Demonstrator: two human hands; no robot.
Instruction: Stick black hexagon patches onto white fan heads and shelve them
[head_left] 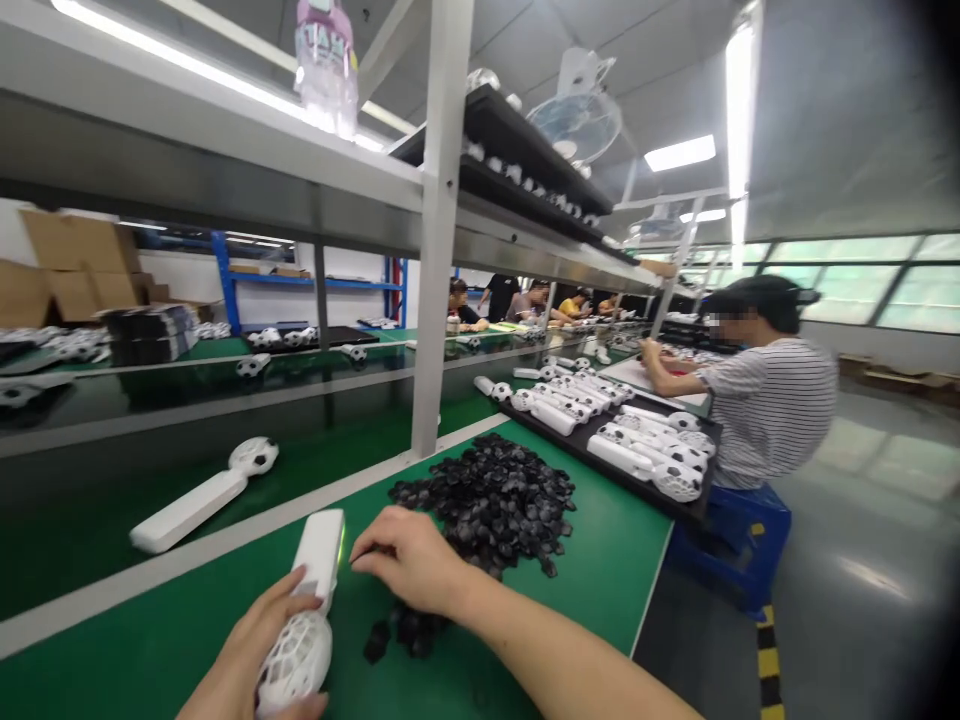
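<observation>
Right hand (409, 565) lay palm-down at lower centre of frame, fingers curled, tips touching the near edge of the black parts pile (487, 500); whether it pinched a piece, can't tell. Pile spread up and to the right from it. Left hand (255, 650), bottom left, was wrapped round the white handheld fan (311, 600) at its mesh head. Fan's long axis ran up-frame, handle end just beside the right hand's fingertips. Right hand was the nearer one to the pile, on the green bench (600, 560).
</observation>
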